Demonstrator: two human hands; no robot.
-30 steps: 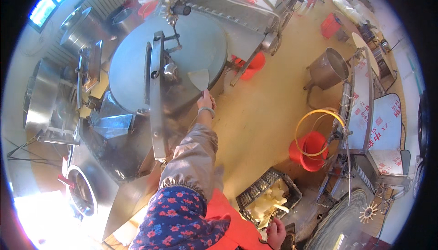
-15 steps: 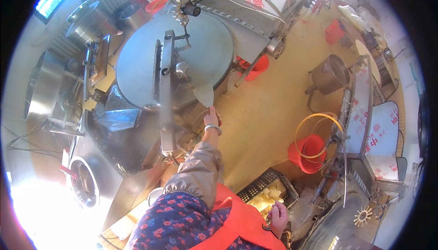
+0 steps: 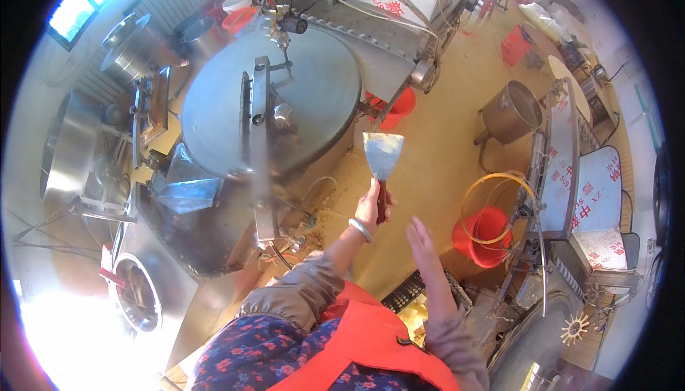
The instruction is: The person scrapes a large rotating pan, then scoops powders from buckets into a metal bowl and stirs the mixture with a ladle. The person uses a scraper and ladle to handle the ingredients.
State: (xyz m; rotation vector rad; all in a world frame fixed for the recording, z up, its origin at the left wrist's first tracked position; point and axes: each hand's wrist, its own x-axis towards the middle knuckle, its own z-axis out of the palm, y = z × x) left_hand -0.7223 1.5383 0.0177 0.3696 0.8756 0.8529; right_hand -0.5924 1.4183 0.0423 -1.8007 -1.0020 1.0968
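Observation:
My left hand (image 3: 367, 207), with a bracelet at its wrist, is closed around the dark handle of a wide scraper (image 3: 383, 154). The scraper's flat metal blade points up and away, with pale residue along its top edge. It is held in the air, apart from the large round griddle (image 3: 317, 70) on the left. Close by on the right, my right hand (image 3: 427, 257) is raised with its fingers stretched out, holding nothing. Below that hand a black plastic crate (image 3: 404, 290) with pale yellow pieces is partly hidden by my forearm.
A metal bar (image 3: 261, 170) crosses over the griddle. At right stand a red bucket (image 3: 467, 240) with a yellow hoop (image 3: 467, 198) above it and a metal pot (image 3: 508, 114). Another round plate (image 3: 524, 352) lies lower right; a red bucket (image 3: 401, 104) sits beyond the griddle.
The scraper has moved from the griddle's edge to the right and nearer my body, its blade now turned upright. My right hand has risen from over the crate, its fingers straightened.

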